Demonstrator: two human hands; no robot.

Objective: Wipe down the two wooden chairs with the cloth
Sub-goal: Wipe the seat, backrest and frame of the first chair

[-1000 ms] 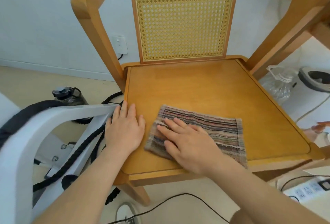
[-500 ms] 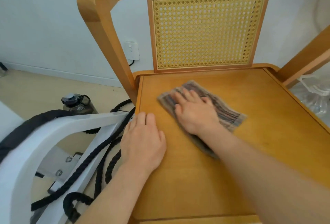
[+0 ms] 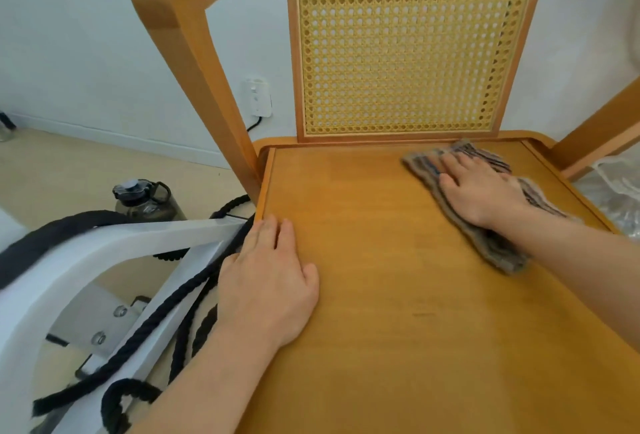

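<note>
The cloth is pinned under the flat right hand, seat's far-right corner. The left hand is laid open.

Wooden chair — cane back at 12 o'clock; right hand flat on striped cloth, 2 o'clock; left hand flat on the seat's edge, 9 o'clock.

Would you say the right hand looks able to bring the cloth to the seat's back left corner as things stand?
Probably yes. The right hand presses the cloth near the back right, and bare seat lies between it and that corner. The left hand rests farther forward, off the path.
</note>
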